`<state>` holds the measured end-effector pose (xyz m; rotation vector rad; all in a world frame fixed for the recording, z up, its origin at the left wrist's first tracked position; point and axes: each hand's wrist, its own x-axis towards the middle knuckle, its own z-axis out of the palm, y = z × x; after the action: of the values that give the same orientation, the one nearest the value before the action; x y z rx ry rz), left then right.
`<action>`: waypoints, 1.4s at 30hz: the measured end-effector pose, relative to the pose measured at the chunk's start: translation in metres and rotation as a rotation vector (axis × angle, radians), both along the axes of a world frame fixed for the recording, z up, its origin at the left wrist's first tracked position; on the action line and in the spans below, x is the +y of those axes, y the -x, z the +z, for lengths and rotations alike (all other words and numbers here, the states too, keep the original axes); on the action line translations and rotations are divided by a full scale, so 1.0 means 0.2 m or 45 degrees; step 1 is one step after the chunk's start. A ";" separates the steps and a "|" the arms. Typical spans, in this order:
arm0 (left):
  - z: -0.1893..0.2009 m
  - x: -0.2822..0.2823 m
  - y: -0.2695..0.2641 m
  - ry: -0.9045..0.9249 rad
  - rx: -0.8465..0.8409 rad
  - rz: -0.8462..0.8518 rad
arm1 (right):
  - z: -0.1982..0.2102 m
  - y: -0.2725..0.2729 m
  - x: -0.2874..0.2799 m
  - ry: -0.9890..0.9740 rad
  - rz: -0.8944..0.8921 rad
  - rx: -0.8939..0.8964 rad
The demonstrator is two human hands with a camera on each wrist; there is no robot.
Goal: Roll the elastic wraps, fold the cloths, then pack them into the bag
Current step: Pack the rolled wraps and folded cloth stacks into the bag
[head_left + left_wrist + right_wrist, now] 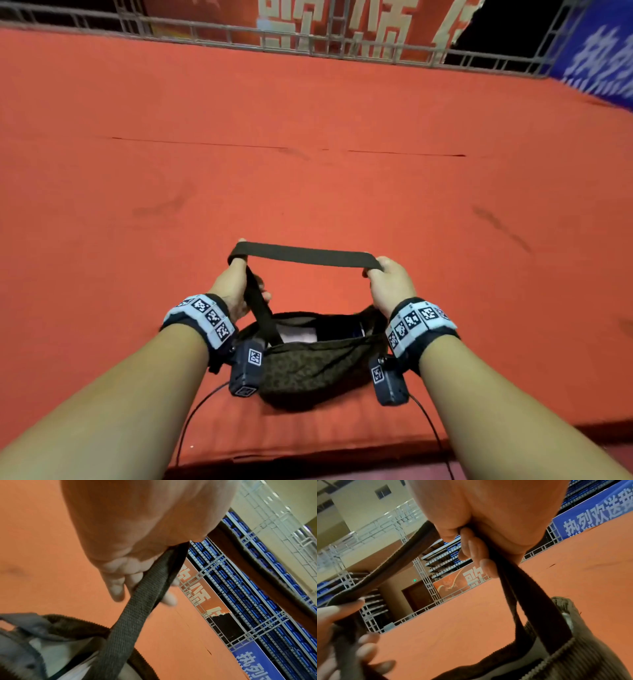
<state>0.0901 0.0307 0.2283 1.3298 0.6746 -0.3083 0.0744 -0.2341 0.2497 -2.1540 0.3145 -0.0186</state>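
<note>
Both forearms reach forward — left hand (233, 284) and right hand (387, 286), apart, each grip the black strap (301, 254) stretched between them; open bag (308, 356) on red mat (308, 154) just below the wrists.

Your bag (318, 370) sat on the mat (308, 171) at six o'clock, between your wrists, mouth open upward. Its strap (301, 254) stretched across at twelve o'clock from the bag, held above it: your left hand (233, 287) at eleven o'clock, your right hand (387, 284) at one o'clock. Something lay inside the bag; what, you couldn't tell. A railing (308, 41) ran behind the mat, far at twelve.
</note>
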 end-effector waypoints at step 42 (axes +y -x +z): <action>-0.67 0.07 -0.11 -0.582 0.477 -0.639 | -0.73 -0.47 -0.09 0.623 0.613 1.017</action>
<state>0.1121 0.0449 0.0949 1.9037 0.7409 -0.8631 0.1694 -0.2518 0.1028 -2.5820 0.2424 1.1623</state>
